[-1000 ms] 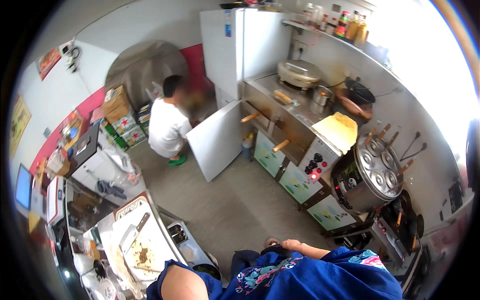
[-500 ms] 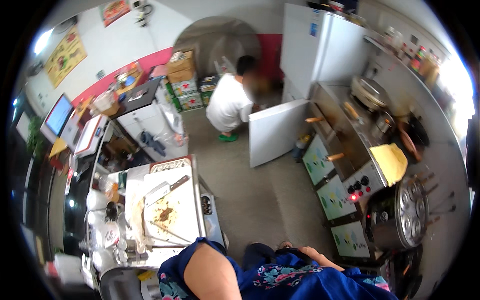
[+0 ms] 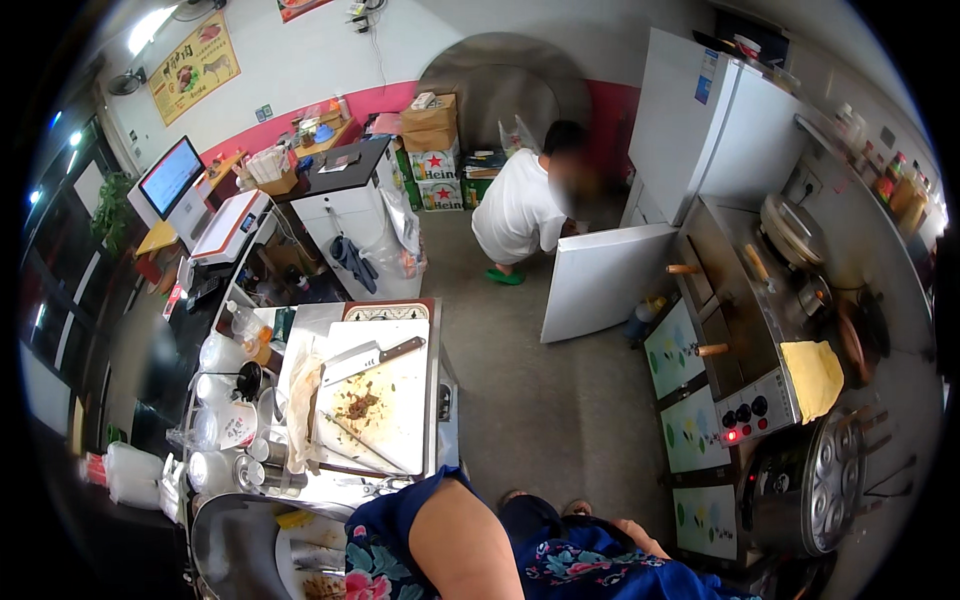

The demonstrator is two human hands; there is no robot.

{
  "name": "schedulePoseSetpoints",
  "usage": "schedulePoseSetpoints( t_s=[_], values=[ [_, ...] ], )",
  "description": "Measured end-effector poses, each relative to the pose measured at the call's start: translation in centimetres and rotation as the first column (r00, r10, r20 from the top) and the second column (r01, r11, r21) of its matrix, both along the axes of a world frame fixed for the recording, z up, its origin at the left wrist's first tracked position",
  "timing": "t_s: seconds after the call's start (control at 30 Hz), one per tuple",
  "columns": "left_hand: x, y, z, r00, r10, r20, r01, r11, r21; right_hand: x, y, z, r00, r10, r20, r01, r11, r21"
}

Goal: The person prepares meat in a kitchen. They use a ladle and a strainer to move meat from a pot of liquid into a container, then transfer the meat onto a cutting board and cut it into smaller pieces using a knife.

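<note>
My left arm (image 3: 465, 545) is bent close at the lower middle, below a blue flowered sleeve; its hand is out of the picture. My right hand (image 3: 640, 537) is low against my blue flowered clothing, its fingers too small and partly hidden to read. Nearest to my left arm is a white cutting board (image 3: 400, 400) on the left counter. A cleaver (image 3: 350, 363) with a brown handle lies across its far part. Brown chopped scraps (image 3: 357, 402) and a thin rod (image 3: 360, 440) are on the board, with a crumpled pale cloth (image 3: 303, 405) along its left edge.
A person (image 3: 520, 205) in white crouches beside a fridge (image 3: 680, 130) whose lower door (image 3: 600, 285) juts into the aisle. On the right stand a stove counter with a yellow cloth (image 3: 812, 380) and a round pot (image 3: 800, 490). Jars and cups (image 3: 220, 385) crowd the left.
The whole view has shifted, so the room's things appear farther right. My right hand stays low by my clothing and my left arm stays bent. The person still crouches at the fridge.
</note>
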State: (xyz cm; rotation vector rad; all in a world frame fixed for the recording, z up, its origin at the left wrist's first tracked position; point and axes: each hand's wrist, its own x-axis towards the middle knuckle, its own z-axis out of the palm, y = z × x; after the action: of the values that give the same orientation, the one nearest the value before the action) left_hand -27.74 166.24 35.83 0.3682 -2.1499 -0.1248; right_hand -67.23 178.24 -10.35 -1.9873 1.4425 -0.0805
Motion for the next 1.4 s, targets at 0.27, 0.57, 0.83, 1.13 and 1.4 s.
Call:
schedulePoseSetpoints(
  t_s=[0.27,0.57,0.83,1.13,1.4],
  values=[
    [0.9,0.6,0.4,0.999,0.021,0.028,-0.022,1.000,0.015,1.0,0.1,-1.5,0.993,0.003,0.121,-0.009,0.999,0.049],
    [-1.5,-1.6,2.0,0.987,-0.152,0.053,0.152,0.988,-0.001,4.1,0.1,3.5,0.954,-0.135,-0.267,0.198,0.954,0.226],
    [-5.1,-2.4,5.0,0.927,-0.331,0.175,0.355,0.925,-0.133,7.4,2.0,12.7,0.852,-0.419,-0.314,0.519,0.760,0.391],
    [-10.2,-0.6,-6.5,0.417,-0.359,0.835,-0.091,0.898,0.431,4.6,11.6,13.7,0.666,-0.669,-0.331,0.744,0.563,0.359],
    [-17.6,7.4,-8.6,0.343,-0.421,0.839,-0.334,0.780,0.528,-5.0,19.1,10.7,0.588,-0.770,-0.247,0.791,0.483,0.375]
  ],
)
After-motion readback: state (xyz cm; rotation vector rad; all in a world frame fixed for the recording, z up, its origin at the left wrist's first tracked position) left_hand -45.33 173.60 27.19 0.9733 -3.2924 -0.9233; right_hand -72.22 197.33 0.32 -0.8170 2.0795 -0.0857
